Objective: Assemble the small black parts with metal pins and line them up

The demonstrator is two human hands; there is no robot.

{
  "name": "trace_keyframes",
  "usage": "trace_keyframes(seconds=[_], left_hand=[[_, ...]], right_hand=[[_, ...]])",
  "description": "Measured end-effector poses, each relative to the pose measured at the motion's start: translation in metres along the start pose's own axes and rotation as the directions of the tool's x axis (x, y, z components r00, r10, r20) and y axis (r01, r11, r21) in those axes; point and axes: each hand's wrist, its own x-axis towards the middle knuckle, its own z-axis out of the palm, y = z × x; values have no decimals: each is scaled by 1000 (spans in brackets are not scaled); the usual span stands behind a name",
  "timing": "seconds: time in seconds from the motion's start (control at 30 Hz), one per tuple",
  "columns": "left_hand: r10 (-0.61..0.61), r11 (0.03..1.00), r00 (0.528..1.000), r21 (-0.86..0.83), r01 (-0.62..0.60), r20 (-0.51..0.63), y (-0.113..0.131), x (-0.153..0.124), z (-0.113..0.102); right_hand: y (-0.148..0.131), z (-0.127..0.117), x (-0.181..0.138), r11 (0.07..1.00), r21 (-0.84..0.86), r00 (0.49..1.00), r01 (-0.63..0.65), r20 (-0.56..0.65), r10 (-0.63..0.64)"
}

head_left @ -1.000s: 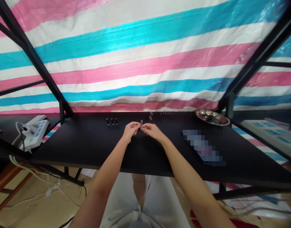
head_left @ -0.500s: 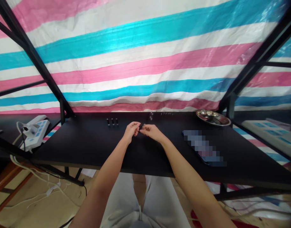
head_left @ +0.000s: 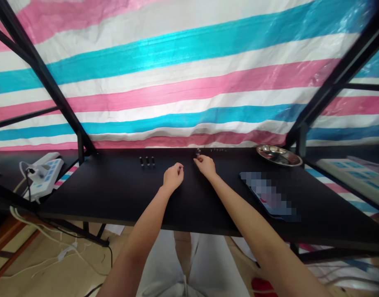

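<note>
My left hand [head_left: 173, 177] is curled closed above the middle of the black table [head_left: 115, 194]; whatever is inside its fingers is hidden. Farther back and to the right, my right hand [head_left: 205, 166] has its thumb and fingertips together at a little group of small shiny pieces [head_left: 198, 152]. Whether it pinches one of them is too small to tell. Left of my hands, three short dark cylinders with silvery ends [head_left: 147, 161] stand in a row. Several tiny pieces [head_left: 218, 150] lie in a line near the back edge.
A round metal dish [head_left: 296, 161] sits at the back right. Nearer on the right lies a blurred-out flat blue object [head_left: 266, 196]. A white power strip [head_left: 47, 177] with cables is at the left, beyond a black frame post [head_left: 64, 103]. A striped sheet [head_left: 189, 82] hangs behind.
My hands have parted from around a small dark piece. My right hand has moved right and back to the small shiny pieces; the left has drawn slightly nearer, fingers curled.
</note>
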Motion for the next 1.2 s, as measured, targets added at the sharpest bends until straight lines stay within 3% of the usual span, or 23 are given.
trace_keyframes(seconds=[0.6, 0.93, 1.2], left_hand=[[22, 999, 999, -47, -20, 43, 0, 0, 1], [39, 998, 998, -47, -37, 46, -3, 1, 3], [21, 998, 998, -53, -17, 59, 1, 0, 2]], right_hand=[[0, 15, 10, 996, -82, 999, -42, 26, 45], [1, 11, 10, 997, -61, 998, -44, 50, 48], [19, -1, 15, 997, -50, 997, -63, 46, 65]])
